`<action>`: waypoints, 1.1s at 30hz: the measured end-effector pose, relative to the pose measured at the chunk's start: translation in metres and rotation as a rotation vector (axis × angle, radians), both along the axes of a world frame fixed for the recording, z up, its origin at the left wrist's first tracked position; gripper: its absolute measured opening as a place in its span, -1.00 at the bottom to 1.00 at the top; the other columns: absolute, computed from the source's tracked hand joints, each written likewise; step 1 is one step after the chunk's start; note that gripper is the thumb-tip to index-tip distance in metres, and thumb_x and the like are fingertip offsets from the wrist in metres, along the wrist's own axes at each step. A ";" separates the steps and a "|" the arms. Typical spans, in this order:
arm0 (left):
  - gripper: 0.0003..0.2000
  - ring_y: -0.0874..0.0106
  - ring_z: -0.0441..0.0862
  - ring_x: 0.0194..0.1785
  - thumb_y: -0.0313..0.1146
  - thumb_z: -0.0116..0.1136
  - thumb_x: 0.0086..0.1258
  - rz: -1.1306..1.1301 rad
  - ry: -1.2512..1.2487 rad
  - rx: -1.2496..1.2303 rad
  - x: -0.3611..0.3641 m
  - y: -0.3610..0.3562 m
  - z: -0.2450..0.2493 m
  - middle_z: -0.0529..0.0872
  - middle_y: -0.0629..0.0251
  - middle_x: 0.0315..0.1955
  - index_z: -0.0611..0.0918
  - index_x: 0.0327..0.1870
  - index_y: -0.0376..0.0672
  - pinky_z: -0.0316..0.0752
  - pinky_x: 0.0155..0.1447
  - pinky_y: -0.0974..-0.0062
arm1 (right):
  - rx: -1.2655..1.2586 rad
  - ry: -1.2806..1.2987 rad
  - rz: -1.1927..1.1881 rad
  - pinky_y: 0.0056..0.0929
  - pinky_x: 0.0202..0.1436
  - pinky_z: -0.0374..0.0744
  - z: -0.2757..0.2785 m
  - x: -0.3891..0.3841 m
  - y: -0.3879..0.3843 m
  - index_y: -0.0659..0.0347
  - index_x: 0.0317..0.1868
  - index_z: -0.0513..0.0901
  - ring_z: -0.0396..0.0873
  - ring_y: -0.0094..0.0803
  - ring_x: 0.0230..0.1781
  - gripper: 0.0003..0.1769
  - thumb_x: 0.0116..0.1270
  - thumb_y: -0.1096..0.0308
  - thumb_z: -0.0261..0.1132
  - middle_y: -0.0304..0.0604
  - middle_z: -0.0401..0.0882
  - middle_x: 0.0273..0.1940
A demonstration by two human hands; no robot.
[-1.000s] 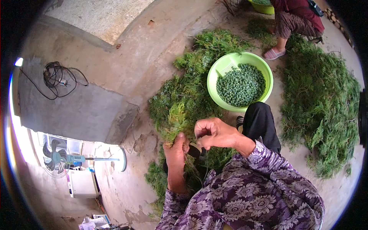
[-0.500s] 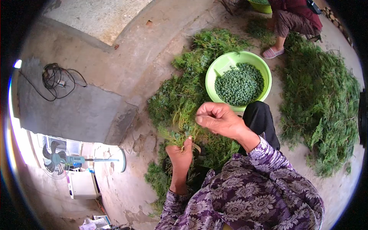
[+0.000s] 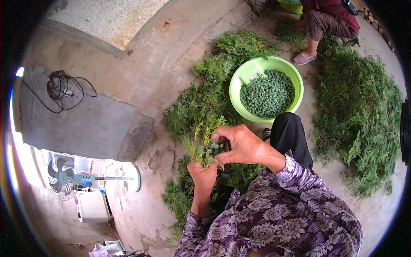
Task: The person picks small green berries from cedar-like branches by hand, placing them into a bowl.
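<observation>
My left hand (image 3: pixel 203 176) is closed round the lower end of a leafy evergreen sprig (image 3: pixel 204 128), which points up and away from me. Small green seed cones (image 3: pixel 217 147) sit among its leaves just above the left thumb. At the right side of the sprig is my right hand (image 3: pixel 246 145), its thumb and curled fingers apart around these cones; no firm grip on them shows. Beyond my right hand stands a light-green basin (image 3: pixel 236 105) partly filled with loose green cones (image 3: pixel 267 94).
Cut evergreen branches (image 3: pixel 201 100) lie left of the basin, and a larger heap (image 3: pixel 359 124) lies to the right. Another person (image 3: pixel 327 25) sits at the top right near a second green basin (image 3: pixel 291 7). A fan (image 3: pixel 64 175) and coiled cable (image 3: pixel 60 88) are on the left.
My right hand has moved down and slightly left to the sprig, and its pinched thumb and fingers have come apart. My left hand still holds the sprig in nearly the same place.
</observation>
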State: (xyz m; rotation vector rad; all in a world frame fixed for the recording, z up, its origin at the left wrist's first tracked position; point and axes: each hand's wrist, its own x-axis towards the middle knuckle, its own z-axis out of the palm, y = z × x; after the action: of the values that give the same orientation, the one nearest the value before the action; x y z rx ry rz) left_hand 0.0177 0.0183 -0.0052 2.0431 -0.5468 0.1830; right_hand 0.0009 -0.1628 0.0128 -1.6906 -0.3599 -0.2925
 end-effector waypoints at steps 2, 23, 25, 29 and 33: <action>-0.88 0.63 0.46 -0.38 -0.66 0.08 0.07 -0.018 -0.010 -0.079 0.000 -0.002 0.000 0.58 0.44 -0.46 0.55 -0.36 -0.31 0.37 -0.31 0.64 | -0.013 -0.023 0.027 -0.39 -0.52 0.45 -0.002 0.001 0.000 0.27 -0.30 0.48 0.51 -0.29 -0.61 -0.62 -0.18 0.34 0.37 -0.03 0.48 -0.61; -0.83 0.57 0.50 -0.30 -0.59 0.13 0.05 -0.023 0.037 -0.049 0.000 -0.004 0.004 0.61 0.40 -0.39 0.56 -0.29 -0.30 0.42 -0.20 0.58 | 0.054 0.013 0.225 -0.54 -0.44 0.39 -0.015 0.001 0.004 0.24 -0.32 0.46 0.35 -0.57 -0.53 -0.65 -0.11 0.40 0.41 -0.25 0.39 -0.55; -0.86 0.60 0.49 -0.37 -0.62 0.11 0.04 -0.014 0.007 -0.027 -0.002 -0.008 0.007 0.61 0.40 -0.45 0.56 -0.34 -0.30 0.41 -0.28 0.59 | 0.048 0.052 0.241 -0.54 -0.43 0.39 -0.012 -0.001 0.004 0.23 -0.31 0.46 0.35 -0.59 -0.51 -0.66 -0.09 0.39 0.41 -0.26 0.40 -0.53; -0.84 0.49 0.55 -0.47 -0.62 0.08 -0.01 -0.012 -0.156 0.184 0.010 -0.002 0.001 0.62 0.23 -0.54 0.55 -0.36 -0.30 0.43 -0.34 0.55 | 0.070 0.035 0.085 -0.53 -0.43 0.41 -0.023 0.002 0.013 0.23 -0.31 0.48 0.37 -0.58 -0.52 -0.66 -0.07 0.33 0.41 -0.21 0.42 -0.53; -0.73 0.17 0.57 -0.50 -0.53 0.13 -0.11 -0.091 -0.376 0.439 0.028 -0.008 0.006 0.59 0.16 -0.53 0.52 -0.28 -0.24 0.46 -0.42 0.35 | 0.301 -0.099 0.085 -0.59 -0.37 0.45 -0.052 0.014 0.017 0.23 -0.24 0.49 0.45 -0.58 -0.42 -0.69 -0.02 0.43 0.37 -0.31 0.50 -0.37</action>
State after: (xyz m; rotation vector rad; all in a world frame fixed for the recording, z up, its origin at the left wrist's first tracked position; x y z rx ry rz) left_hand 0.0455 0.0100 0.0009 2.4164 -0.9811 0.4291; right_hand 0.0148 -0.1462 -0.0387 -1.3651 -0.4372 -0.3508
